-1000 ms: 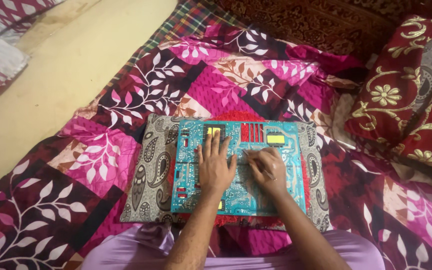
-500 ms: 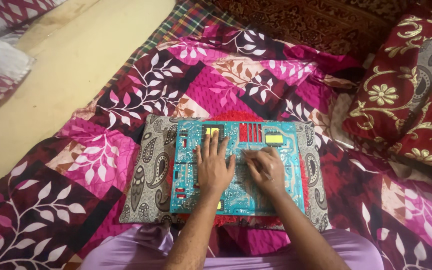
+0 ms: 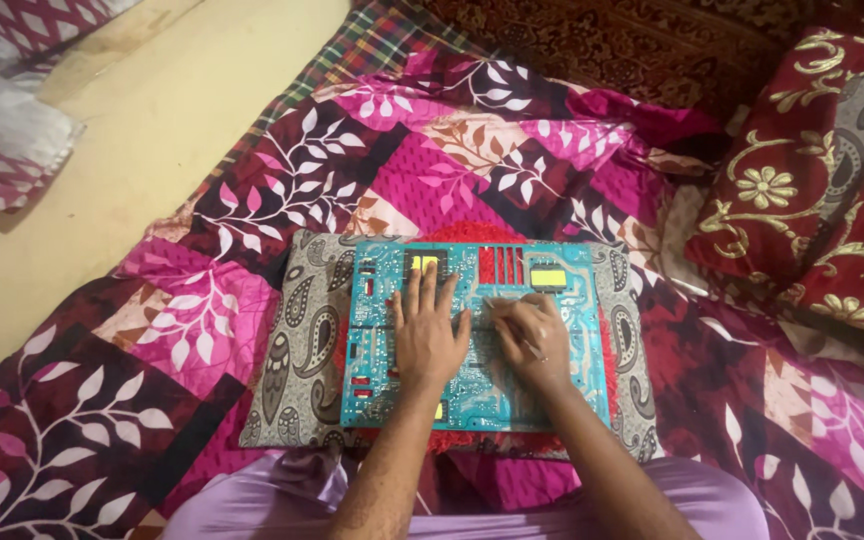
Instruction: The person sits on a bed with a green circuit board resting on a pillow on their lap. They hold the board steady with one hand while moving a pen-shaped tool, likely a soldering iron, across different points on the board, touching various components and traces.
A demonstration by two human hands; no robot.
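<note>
flanking circuit board (image 3: 472, 340) — paisley cushion (image 3: 302, 340)

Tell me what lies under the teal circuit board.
The circuit board rests on a grey paisley cushion with red middle fabric; the cushion's centre is hidden beneath it.

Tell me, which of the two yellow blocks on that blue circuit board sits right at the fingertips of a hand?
The left yellow block, just beyond the left hand; the right yellow block lies clear of both hands.
</note>
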